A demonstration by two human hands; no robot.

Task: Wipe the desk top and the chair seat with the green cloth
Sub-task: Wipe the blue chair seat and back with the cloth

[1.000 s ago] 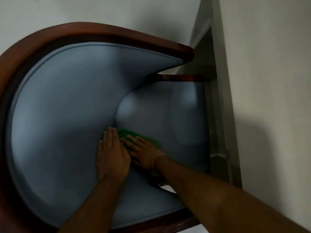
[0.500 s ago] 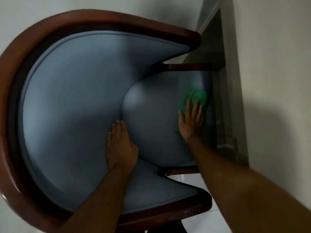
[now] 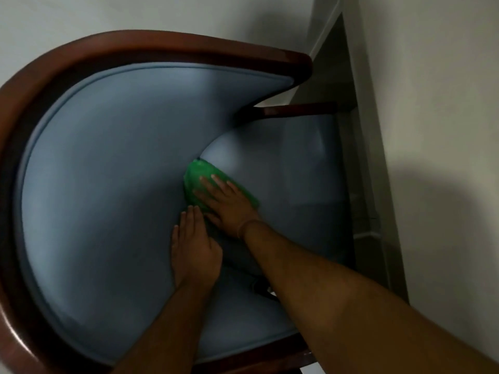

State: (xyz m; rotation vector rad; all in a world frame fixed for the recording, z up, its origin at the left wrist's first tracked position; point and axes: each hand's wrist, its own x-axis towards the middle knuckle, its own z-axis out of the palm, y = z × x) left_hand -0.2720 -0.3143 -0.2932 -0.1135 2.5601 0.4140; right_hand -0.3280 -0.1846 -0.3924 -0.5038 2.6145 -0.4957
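I read this as the seat-wiping step; my right hand (image 3: 229, 206) lies flat, fingers spread, pressing the cloth (image 3: 201, 182) onto the seat (image 3: 283, 184) where it meets the curved backrest (image 3: 108, 171); my left hand (image 3: 194, 249) rests open on the padding, holding nothing; next, I'd sweep the cloth across the unwiped seat, keeping pressure even; no brand or writing shows anywhere.

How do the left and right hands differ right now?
The right hand lies flat on the green cloth, pressing it to the chair seat; the left hand has no cloth and rests bare on the blue padding. The right hand points up and left, at the back edge of the seat; the left hand points straight up, on the curved backrest. Both are flat, palms down, fingers extended.
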